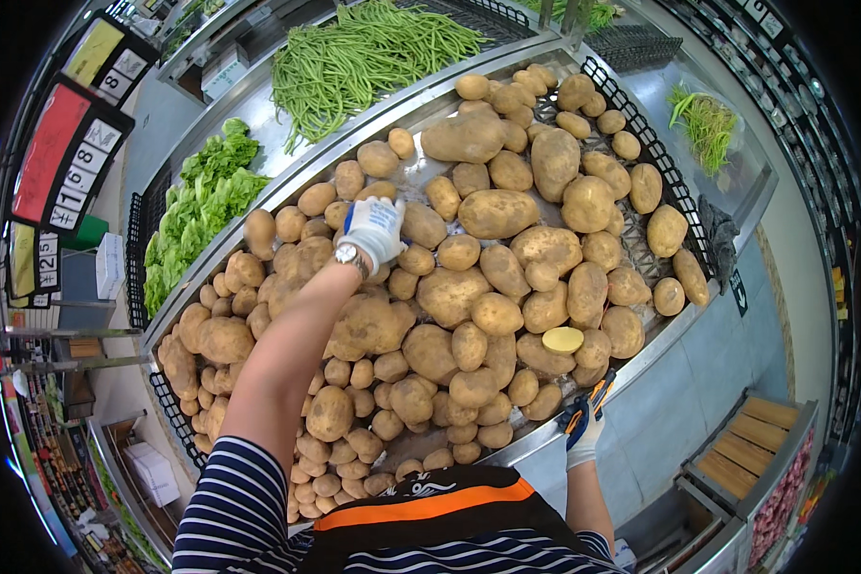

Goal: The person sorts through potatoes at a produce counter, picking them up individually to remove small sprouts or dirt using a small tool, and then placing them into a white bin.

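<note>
My left hand [375,228], in a white-and-blue work glove with a wristwatch [346,253] at its wrist, reaches over the heap of potatoes. Its palm side faces down among several potatoes, so whether the fingers grip one is hidden. A large potato [425,224] lies just to its right, and another potato [377,191] sits just beyond the fingertips. Near the front metal edge of the stand, my right hand [583,430], gloved as well, holds an orange-and-black utility knife [601,392]. A cut potato [563,341] with its pale yellow face up rests on the heap beyond that hand.
A metal rim [538,439] and black plastic grating [660,154] border the potatoes. Green beans [373,61] and leafy lettuce [204,204] lie beyond the far rim. Price signs [68,158] stand at the left. A wooden-slatted stand [739,445] is at the lower right.
</note>
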`<action>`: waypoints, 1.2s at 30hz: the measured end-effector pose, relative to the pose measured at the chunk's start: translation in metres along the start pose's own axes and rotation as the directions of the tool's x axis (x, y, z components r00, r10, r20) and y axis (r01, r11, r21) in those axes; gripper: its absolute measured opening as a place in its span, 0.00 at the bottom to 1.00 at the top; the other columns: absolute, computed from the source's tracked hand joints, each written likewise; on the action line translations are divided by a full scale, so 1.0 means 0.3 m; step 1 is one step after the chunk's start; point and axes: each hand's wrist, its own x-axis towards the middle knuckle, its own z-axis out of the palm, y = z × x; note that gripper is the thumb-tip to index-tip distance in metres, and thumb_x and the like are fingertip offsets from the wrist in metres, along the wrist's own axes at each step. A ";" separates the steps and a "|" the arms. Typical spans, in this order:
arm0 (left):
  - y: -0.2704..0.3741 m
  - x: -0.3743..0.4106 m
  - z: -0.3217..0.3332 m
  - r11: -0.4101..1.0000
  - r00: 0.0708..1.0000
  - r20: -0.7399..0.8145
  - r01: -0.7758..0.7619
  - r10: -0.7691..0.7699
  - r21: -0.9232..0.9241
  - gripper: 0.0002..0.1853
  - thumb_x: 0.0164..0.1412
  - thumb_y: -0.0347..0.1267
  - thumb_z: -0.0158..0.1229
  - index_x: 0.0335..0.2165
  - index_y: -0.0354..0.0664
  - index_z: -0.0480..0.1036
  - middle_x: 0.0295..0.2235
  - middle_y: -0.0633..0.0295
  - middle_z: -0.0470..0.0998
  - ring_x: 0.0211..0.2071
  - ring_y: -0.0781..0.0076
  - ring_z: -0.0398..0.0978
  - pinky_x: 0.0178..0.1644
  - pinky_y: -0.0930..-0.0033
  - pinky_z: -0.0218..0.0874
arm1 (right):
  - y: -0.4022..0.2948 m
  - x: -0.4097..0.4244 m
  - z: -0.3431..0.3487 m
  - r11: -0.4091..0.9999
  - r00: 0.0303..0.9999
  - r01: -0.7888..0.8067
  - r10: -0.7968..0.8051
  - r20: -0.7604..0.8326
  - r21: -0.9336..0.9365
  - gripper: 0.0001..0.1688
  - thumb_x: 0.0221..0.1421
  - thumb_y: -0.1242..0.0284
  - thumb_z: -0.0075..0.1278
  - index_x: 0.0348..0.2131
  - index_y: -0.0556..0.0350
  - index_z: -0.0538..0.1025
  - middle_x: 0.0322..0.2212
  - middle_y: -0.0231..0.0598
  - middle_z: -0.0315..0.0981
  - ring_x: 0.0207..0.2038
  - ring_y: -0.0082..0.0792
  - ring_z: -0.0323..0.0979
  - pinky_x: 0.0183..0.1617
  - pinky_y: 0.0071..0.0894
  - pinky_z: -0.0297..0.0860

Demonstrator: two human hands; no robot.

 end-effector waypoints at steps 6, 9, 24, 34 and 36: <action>-0.069 0.226 0.114 0.936 0.971 -0.006 -0.231 0.238 -0.264 0.50 0.40 0.48 0.70 0.60 0.44 0.61 0.59 0.48 0.65 0.59 0.49 0.64 0.61 0.56 0.59 | -0.013 -0.020 0.028 0.999 0.999 0.033 -0.032 -0.038 0.025 0.08 0.62 0.71 0.47 0.34 0.57 0.72 0.19 0.38 0.72 0.15 0.33 0.70 0.17 0.32 0.68; -0.056 0.245 0.138 0.901 0.986 0.059 -0.120 0.159 -0.416 0.50 0.38 0.46 0.71 0.59 0.43 0.62 0.58 0.47 0.66 0.59 0.49 0.64 0.60 0.57 0.59 | -0.014 -0.023 0.029 0.999 0.996 0.045 -0.045 -0.072 -0.002 0.07 0.62 0.71 0.45 0.34 0.57 0.71 0.19 0.38 0.71 0.16 0.33 0.70 0.17 0.31 0.69; -0.008 -0.460 0.173 0.662 0.559 -0.758 -0.433 -0.336 -0.612 0.41 0.34 0.28 0.78 0.49 0.38 0.66 0.47 0.50 0.69 0.49 0.51 0.70 0.53 0.57 0.66 | -0.008 0.004 0.013 0.999 1.000 0.026 -0.026 0.004 -0.019 0.11 0.61 0.66 0.50 0.32 0.55 0.72 0.17 0.38 0.70 0.13 0.33 0.67 0.15 0.30 0.63; 0.008 -0.900 0.289 -0.826 0.919 -0.251 -0.386 -0.304 -0.410 0.36 0.55 0.29 0.62 0.61 0.45 0.56 0.56 0.58 0.65 0.59 0.58 0.65 0.62 0.49 0.62 | -0.005 0.011 0.032 0.997 0.989 0.049 -0.056 0.137 0.052 0.10 0.62 0.66 0.49 0.30 0.49 0.69 0.18 0.33 0.66 0.17 0.29 0.65 0.17 0.27 0.62; 0.034 -0.970 0.297 -0.909 0.926 -0.265 -0.335 -0.269 -0.248 0.35 0.59 0.37 0.62 0.61 0.45 0.56 0.58 0.57 0.65 0.58 0.56 0.65 0.62 0.45 0.62 | -0.003 0.017 0.032 0.994 0.980 0.056 -0.072 0.183 0.091 0.10 0.61 0.65 0.50 0.29 0.48 0.68 0.17 0.31 0.63 0.16 0.28 0.63 0.17 0.27 0.61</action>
